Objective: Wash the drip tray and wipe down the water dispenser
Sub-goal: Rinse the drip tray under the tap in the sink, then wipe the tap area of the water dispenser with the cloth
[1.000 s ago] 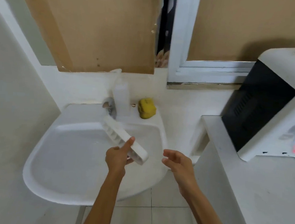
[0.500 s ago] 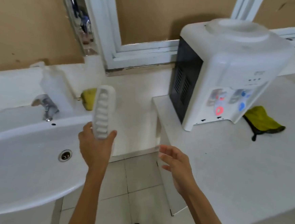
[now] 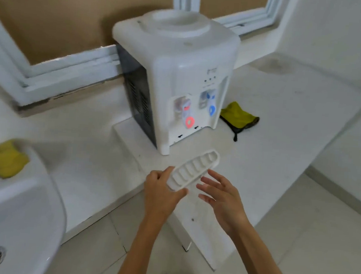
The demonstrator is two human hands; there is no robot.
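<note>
My left hand grips the near end of the white ribbed drip tray, thumb under its edge and fingers behind it. The tray is held above the white counter, its far end pointing toward the base of the white water dispenser, which has a red tap and a blue tap. My right hand hovers just right of the tray with fingers spread and holds nothing.
A yellow-green cloth lies on the counter right of the dispenser. The white sink is at lower left, with a yellow sponge on its rim. A window frame runs behind. Tiled floor lies below.
The view swung right from the sink to the counter. My left hand carried the tray from over the sink to in front of the dispenser, and my right hand came up beside it.
</note>
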